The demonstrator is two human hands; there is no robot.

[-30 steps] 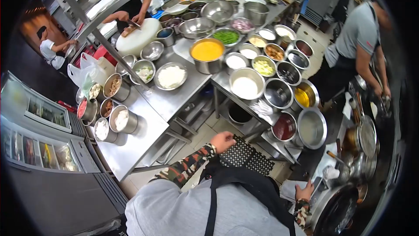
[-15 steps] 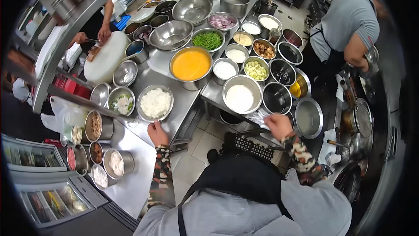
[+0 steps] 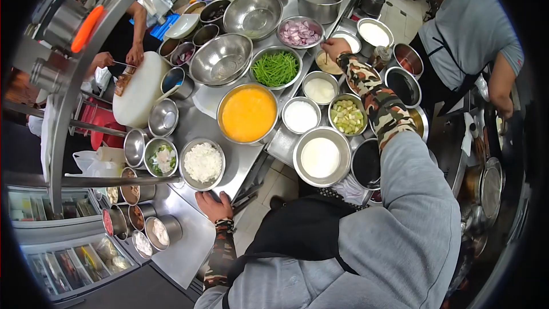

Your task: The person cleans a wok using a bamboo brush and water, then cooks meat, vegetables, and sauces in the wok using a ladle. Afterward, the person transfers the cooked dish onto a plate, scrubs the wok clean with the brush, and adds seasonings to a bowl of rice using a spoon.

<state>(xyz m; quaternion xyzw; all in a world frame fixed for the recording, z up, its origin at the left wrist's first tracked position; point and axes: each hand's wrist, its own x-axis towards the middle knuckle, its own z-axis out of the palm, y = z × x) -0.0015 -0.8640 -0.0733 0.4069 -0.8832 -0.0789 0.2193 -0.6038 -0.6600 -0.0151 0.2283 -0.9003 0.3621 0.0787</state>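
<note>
My right hand (image 3: 336, 49) is stretched across the counter to the bowl of beige, finely chopped food (image 3: 327, 64). Its fingers are closed at the bowl's rim, where a thin spoon handle stands; the spoon itself is mostly hidden. Just below the bowl of cooked white rice (image 3: 202, 164), my left hand (image 3: 215, 206) rests at the counter edge, thumb and fingers apart. Around my right arm stand a bowl of sliced shallots (image 3: 300, 32), cut green beans (image 3: 276, 69), diced pale green vegetable (image 3: 346, 116) and a bowl of white powder (image 3: 301, 115).
A pot of orange-yellow liquid (image 3: 247, 113) and a bowl of white liquid (image 3: 320, 157) stand before me. Two large steel bowls (image 3: 221, 59) sit behind. A metal shelf post (image 3: 55, 154) rises at left. One co-worker (image 3: 472, 29) stands at right; another's hands (image 3: 135, 54) work at a white board (image 3: 140, 94).
My right hand has moved from the near counter edge forward to the beige food bowl. My left hand has shifted slightly down from the rice bowl's rim. The view has turned slightly.
</note>
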